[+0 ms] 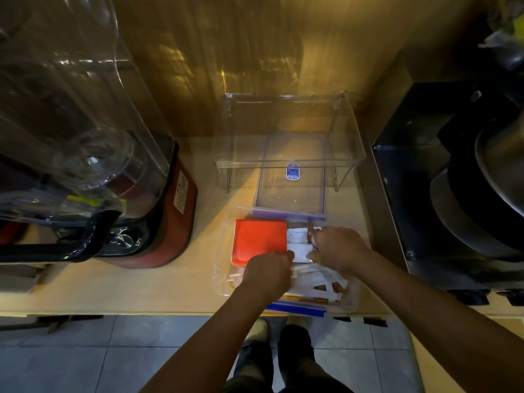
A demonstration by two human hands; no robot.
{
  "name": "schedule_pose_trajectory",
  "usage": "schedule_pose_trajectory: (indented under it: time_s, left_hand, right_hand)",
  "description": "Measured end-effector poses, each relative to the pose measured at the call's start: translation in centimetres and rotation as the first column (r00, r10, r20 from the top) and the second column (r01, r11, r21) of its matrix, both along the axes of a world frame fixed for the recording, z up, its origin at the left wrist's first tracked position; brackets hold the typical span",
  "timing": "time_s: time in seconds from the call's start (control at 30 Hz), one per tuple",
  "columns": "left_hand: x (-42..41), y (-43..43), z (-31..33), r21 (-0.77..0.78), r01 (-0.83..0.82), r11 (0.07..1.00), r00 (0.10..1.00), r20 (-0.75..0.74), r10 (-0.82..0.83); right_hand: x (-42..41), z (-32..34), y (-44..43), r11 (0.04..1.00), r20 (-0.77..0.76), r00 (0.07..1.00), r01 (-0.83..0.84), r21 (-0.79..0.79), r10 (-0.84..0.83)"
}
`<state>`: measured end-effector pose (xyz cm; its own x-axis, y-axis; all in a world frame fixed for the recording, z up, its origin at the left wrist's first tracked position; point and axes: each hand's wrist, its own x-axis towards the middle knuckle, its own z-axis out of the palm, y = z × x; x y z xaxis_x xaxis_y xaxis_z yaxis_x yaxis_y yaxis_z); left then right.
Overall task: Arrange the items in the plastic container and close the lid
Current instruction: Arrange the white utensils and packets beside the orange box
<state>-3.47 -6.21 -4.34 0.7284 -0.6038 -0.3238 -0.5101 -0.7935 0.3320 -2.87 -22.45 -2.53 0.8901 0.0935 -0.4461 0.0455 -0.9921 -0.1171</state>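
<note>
A clear plastic container (224, 282) with blue clips sits at the counter's front edge. Inside it, a red box (259, 239) lies flat on the left and white packets (317, 279) fill the right and front. Both hands are inside the container. My left hand (266, 275) is closed over the packets just below the red box. My right hand (338, 248) pinches a small white packet (297, 245) beside the red box. The clear lid (290, 177) with a blue label lies flat on the counter behind the container.
A clear acrylic shelf riser (286, 163) stands over the lid's far end. A red blender (158, 222) with a clear jar fills the left. A black appliance (442, 194) stands at the right. Tiled floor lies below the counter edge (141, 312).
</note>
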Motion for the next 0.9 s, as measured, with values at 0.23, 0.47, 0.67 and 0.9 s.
schedule_pose_trajectory:
  time_s: [0.23,0.47,0.67,0.9]
  left_hand:
    - [-0.2,-0.2,-0.8,0.114,0.058,0.992,0.998,-0.037,-0.054]
    - [0.1,-0.1,-1.1,0.078,0.022,0.997,0.998,-0.06,-0.017]
    - [-0.2,0.9,0.0,-0.391,-0.368,0.844,0.929,-0.124,0.348]
    - [1.1,2.9,0.7,-0.606,-0.506,0.614,0.837,-0.173,0.519]
  right_hand:
    - [-2.6,-0.7,1.3,0.959,-0.17,0.983,-0.117,-0.257,0.074]
    - [-2.4,2.0,1.5,0.97,-0.211,0.973,0.04,-0.24,-0.093]
    - [-2.0,7.1,-0.6,0.959,-0.111,0.975,0.161,-0.234,-0.191]
    - [-3.0,8.3,-0.9,0.95,0.042,0.968,0.252,-0.184,-0.248]
